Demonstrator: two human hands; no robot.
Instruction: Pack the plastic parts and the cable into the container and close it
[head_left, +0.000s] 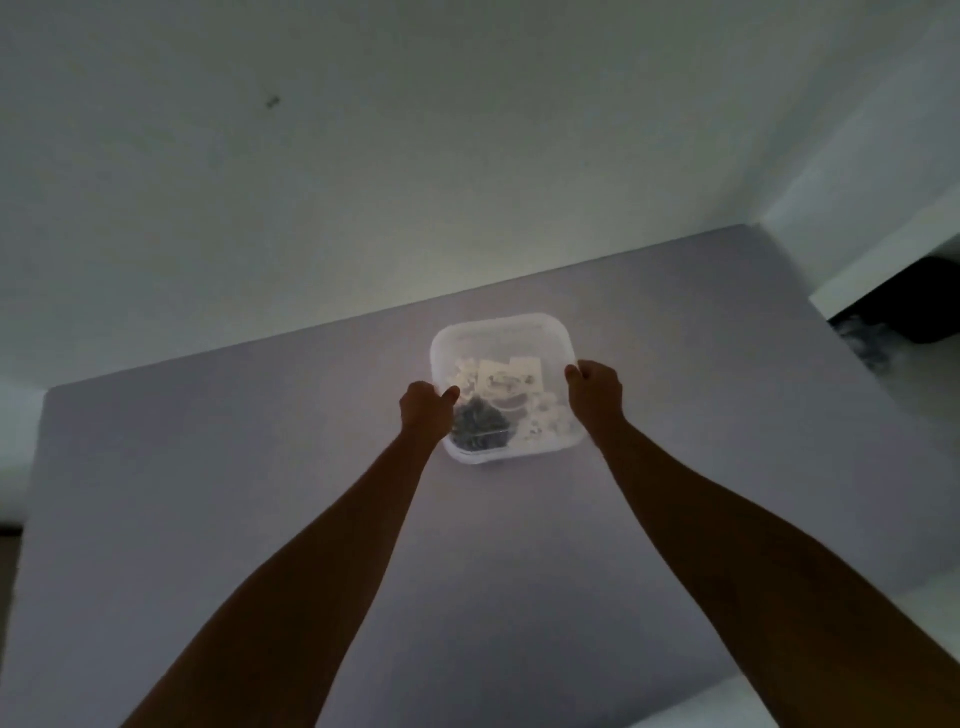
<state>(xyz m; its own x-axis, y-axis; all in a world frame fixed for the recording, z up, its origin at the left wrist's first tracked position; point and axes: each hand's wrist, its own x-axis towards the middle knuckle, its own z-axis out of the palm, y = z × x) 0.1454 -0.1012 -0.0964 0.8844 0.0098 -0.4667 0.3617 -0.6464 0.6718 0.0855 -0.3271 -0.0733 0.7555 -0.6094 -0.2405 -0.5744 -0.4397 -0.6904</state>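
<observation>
A clear square plastic container (501, 332) sits on the grey table (260, 493), towards its far side. Inside lie white plastic parts (506, 382) and a dark coiled cable (480, 426) at the near left. A translucent lid seems to lie over the top, though the blur makes that uncertain. My left hand (426, 408) grips the container's left edge, thumb over the rim. My right hand (595, 395) grips the right edge the same way. Both forearms stretch forward from the near side.
A white wall (363, 156) rises right behind the table's far edge. At the right, past the table's edge, stands a dark object (914, 306) under a white ledge. The scene is dim and blurred.
</observation>
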